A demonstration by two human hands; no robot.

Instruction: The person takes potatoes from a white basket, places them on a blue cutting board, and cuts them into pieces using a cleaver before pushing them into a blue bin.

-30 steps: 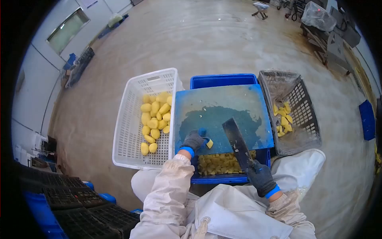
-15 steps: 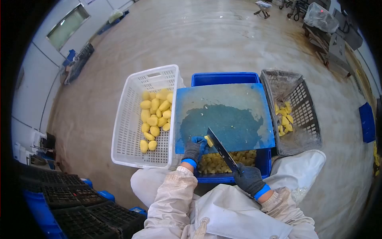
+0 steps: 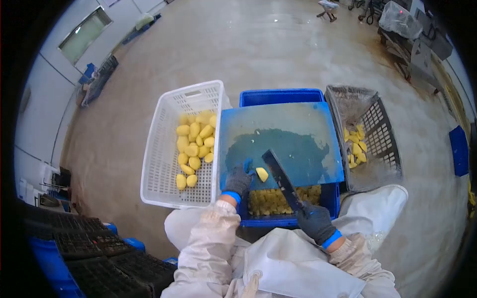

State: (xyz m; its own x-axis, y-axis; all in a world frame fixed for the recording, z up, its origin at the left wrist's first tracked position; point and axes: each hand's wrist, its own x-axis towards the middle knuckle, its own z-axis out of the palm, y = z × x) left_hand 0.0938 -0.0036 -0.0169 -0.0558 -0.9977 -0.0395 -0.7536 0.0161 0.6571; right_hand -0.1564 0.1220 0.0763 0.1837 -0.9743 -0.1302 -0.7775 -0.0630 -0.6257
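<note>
My right hand [image 3: 315,222], in a dark glove with a blue cuff, is closed round the handle of a broad-bladed knife [image 3: 280,180]. The blade points up and left over the near edge of a blue cutting board [image 3: 293,116]. A pale yellow potato piece [image 3: 262,174] lies on the board, left of the blade. Just left of that piece is my left hand [image 3: 237,181], gloved with blue fingertips. Its fingers look apart and hold nothing I can see. Below the board, a blue bin [image 3: 268,222] contains many cut potato chunks [image 3: 271,202].
A white crate [image 3: 158,149] of whole peeled potatoes [image 3: 195,144] stands on the left. On the right is a dark crate [image 3: 375,124] with some potato pieces [image 3: 356,146]. Black stacked crates [image 3: 94,248] are at lower left. Covered equipment [image 3: 402,22] stands far right.
My left hand has drawn back slightly left, off the potato piece, which now shows fully on the board. The knife has shifted a little, its tip turned more upward and nearer the board's edge.
</note>
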